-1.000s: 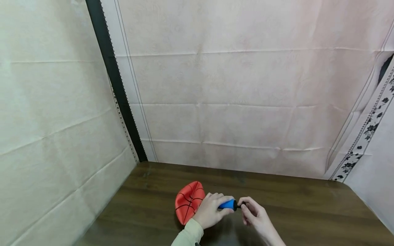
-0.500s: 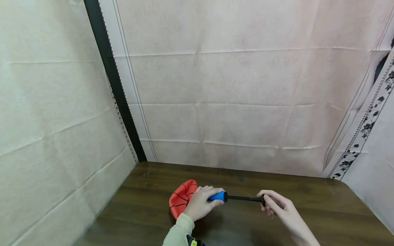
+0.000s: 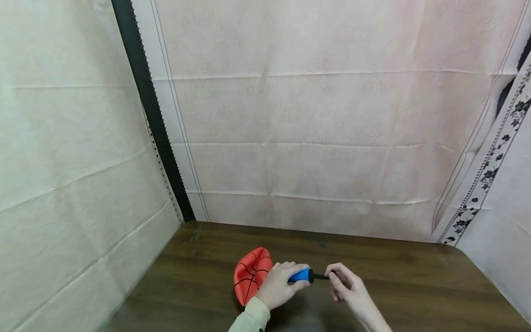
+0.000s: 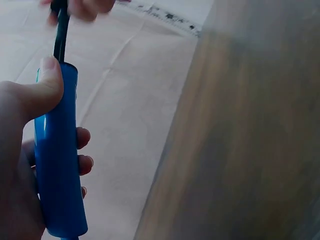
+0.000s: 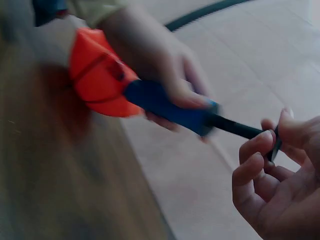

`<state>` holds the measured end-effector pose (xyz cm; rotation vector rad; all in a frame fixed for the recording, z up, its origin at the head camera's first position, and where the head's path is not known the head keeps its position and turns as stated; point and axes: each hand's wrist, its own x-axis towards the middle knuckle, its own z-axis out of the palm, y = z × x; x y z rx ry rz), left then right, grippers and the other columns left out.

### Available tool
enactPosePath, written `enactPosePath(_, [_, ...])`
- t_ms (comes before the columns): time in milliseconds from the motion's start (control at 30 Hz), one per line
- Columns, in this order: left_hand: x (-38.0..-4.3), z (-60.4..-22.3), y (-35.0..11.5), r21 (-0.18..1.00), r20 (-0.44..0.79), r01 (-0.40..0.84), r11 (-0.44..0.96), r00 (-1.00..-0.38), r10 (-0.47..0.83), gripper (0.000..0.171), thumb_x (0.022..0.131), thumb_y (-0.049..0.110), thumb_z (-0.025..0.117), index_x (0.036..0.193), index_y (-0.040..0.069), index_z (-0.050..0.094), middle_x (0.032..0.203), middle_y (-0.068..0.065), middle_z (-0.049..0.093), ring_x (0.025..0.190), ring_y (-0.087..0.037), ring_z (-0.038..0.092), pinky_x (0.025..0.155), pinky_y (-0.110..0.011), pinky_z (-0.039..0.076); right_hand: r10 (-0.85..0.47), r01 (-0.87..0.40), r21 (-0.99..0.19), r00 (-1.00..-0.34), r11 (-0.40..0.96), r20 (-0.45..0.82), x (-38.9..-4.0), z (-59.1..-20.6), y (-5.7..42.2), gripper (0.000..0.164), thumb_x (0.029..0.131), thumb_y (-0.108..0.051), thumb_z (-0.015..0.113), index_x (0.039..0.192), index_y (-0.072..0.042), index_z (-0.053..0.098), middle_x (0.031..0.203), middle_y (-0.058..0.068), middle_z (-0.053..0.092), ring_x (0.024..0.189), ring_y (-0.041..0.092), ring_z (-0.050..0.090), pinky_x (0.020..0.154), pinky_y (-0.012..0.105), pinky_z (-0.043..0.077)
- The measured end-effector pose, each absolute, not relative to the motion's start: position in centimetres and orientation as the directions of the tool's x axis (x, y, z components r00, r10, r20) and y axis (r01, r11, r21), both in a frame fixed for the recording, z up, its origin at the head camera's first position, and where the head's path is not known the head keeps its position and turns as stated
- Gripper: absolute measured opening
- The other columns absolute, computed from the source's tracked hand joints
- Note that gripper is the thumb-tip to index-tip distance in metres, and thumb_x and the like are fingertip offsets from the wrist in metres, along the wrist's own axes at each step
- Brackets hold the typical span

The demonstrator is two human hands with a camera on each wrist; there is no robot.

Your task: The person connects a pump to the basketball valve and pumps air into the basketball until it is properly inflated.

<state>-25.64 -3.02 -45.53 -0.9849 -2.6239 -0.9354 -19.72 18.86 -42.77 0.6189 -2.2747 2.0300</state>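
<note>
A blue hand pump (image 3: 299,275) lies sideways in my left hand (image 3: 279,286), whose fingers and thumb wrap its barrel in the left wrist view. My right hand (image 3: 348,287) pinches the small black handle (image 5: 274,145) at the end of the pump's black rod (image 5: 235,126). Part of the rod shows between the barrel's black cap and that handle. On the pump's other end sits a limp red ball (image 3: 252,275) with black basketball lines, dented and partly flat. My left hand covers where ball and pump meet in the head view.
Beneath the hands spreads a dark brown wooden table (image 3: 199,272). Pale cloth (image 3: 315,175) hangs behind it, with more cloth (image 3: 83,207) at the left and a flower-patterned border (image 3: 477,198) at the right.
The right hand drew the rod far out to the right half a second ago, then pushed it back most of the way toward the barrel. The ball and left hand shifted slightly.
</note>
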Motion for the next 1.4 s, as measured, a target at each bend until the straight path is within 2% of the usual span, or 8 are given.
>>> enactPosePath(167, [-25.3,-46.1,-2.3,0.496,0.350,0.661,0.563,-0.746,0.567,0.040,0.094,0.052,0.053,0.128,0.031,0.061,0.108,0.008,0.068,0.091,-0.003,0.057,0.078,-0.024,0.040,-0.330,-0.245,-0.964,-0.923,0.100,0.200,-20.0,-43.7,17.8,0.027,0.104,-0.019,0.042,0.109,0.008,0.044,0.071,-0.003,0.046,0.054,0.006,0.048,0.047,0.032,0.041])
enactPosePath(333, [-25.3,-45.8,-2.9,0.499,0.349,0.680,0.537,-0.725,0.594,0.037,0.094,0.048,0.056,0.127,0.031,0.061,0.106,0.009,0.067,0.090,-0.002,0.055,0.079,-0.025,0.040,-0.366,-0.181,-0.972,-0.923,0.153,0.114,-19.9,-43.4,18.2,0.032,0.104,-0.025,0.044,0.116,0.005,0.048,0.069,-0.003,0.047,0.056,0.004,0.047,0.051,0.027,0.042])
enactPosePath(533, [-25.6,-45.1,-4.0,0.554,0.312,0.657,0.511,-0.733,0.605,0.037,0.094,0.049,0.056,0.127,0.034,0.060,0.109,0.009,0.065,0.095,-0.002,0.054,0.083,-0.028,0.042,-0.412,-0.193,-0.962,-0.906,0.195,0.099,-19.7,-42.0,19.1,0.034,0.103,-0.028,0.045,0.120,0.002,0.051,0.077,-0.002,0.055,0.060,0.005,0.050,0.055,0.029,0.046])
enactPosePath(667, [-25.9,-44.8,-4.5,0.562,0.317,0.641,0.523,-0.751,0.579,0.038,0.094,0.051,0.054,0.129,0.036,0.058,0.112,0.009,0.065,0.097,-0.003,0.054,0.086,-0.031,0.043,-0.310,-0.178,-0.961,-0.945,0.214,0.106,-19.0,-40.6,20.6,0.031,0.103,-0.031,0.046,0.116,-0.004,0.055,0.079,-0.001,0.060,0.063,0.008,0.054,0.058,0.028,0.048])
enactPosePath(867, [-26.0,-44.6,-4.8,0.558,0.327,0.609,0.565,-0.786,0.524,0.039,0.094,0.052,0.054,0.130,0.037,0.058,0.116,0.009,0.066,0.101,-0.008,0.056,0.088,-0.036,0.044,-0.164,-0.236,-0.951,-0.965,0.198,0.205,-18.3,-39.6,22.7,0.024,0.103,-0.023,0.047,0.111,-0.003,0.057,0.074,-0.005,0.058,0.062,0.004,0.051,0.057,0.029,0.047])
enactPosePath(1100, [-25.8,-45.0,-3.9,0.567,0.309,0.597,0.567,-0.792,0.526,0.042,0.093,0.053,0.056,0.130,0.034,0.059,0.118,0.006,0.067,0.100,-0.008,0.059,0.085,-0.032,0.047,-0.297,-0.345,-0.938,-0.898,0.020,0.324,-18.9,-40.8,21.8,0.016,0.105,-0.012,0.040,0.109,-0.013,0.055,0.073,-0.006,0.051,0.061,0.003,0.051,0.052,0.027,0.047])
enactPosePath(1200, [-25.6,-45.2,-3.4,0.585,0.304,0.597,0.549,-0.789,0.533,0.041,0.093,0.051,0.057,0.130,0.033,0.060,0.117,0.005,0.068,0.097,-0.007,0.060,0.083,-0.030,0.047,-0.379,-0.335,-0.941,-0.865,-0.049,0.328,-19.4,-41.9,20.4,0.016,0.105,-0.012,0.037,0.110,-0.012,0.053,0.074,-0.006,0.050,0.062,0.003,0.052,0.052,0.025,0.047])
enactPosePath(1400, [-25.4,-45.4,-2.9,0.532,0.322,0.654,0.538,-0.744,0.586,0.039,0.093,0.050,0.057,0.127,0.032,0.062,0.109,0.008,0.069,0.090,-0.002,0.057,0.079,-0.025,0.042,-0.468,-0.266,-0.964,-0.849,-0.023,0.245,-20.2,-43.7,18.5,0.025,0.106,-0.016,0.036,0.112,0.007,0.043,0.075,-0.002,0.049,0.060,0.004,0.050,0.049,0.029,0.044])
